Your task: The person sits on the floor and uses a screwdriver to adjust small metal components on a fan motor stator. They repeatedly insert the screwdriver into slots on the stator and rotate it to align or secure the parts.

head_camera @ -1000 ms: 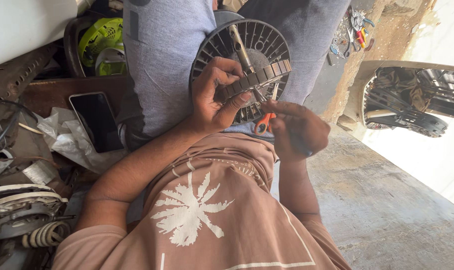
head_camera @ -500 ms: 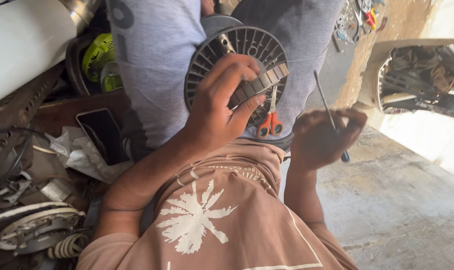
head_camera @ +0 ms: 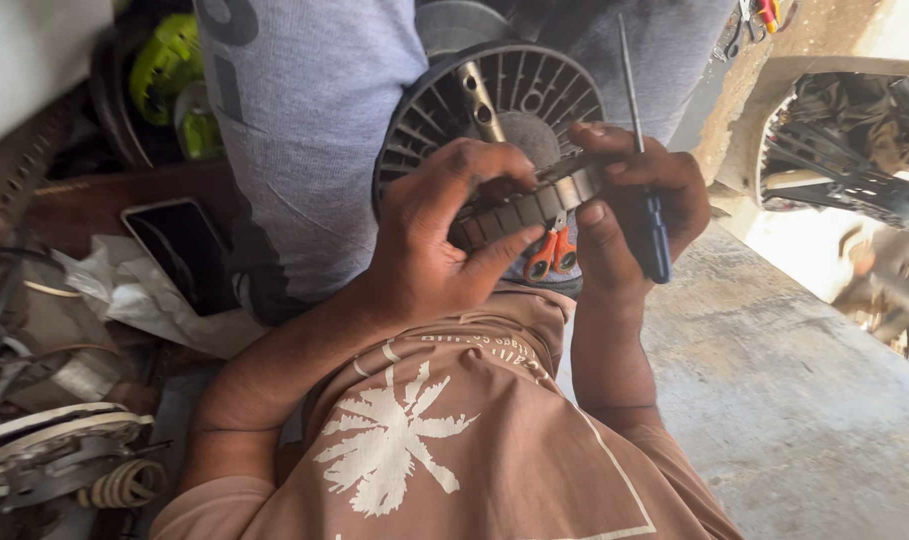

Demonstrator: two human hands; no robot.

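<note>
Gripping finned round rotor point(head_camera: 495, 100) on the lap, both hands closed in.
Left hand point(head_camera: 445, 240) curling fingers around the magnet strip point(head_camera: 535, 205) at the rim; right hand point(head_camera: 640, 200), off to the side half a second ago, now pressing the strip while clasping a blue-handled screwdriver point(head_camera: 647, 190) upright, suggesting prying.

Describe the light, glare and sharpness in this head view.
Head view: harsh daylight blows out the right edge beside the concrete ledge; the clutter at left sits in dim shade; the left hand, right hand and round finned rotor are evenly lit and fairly sharp; edges bend slightly from the wide lens.
</note>
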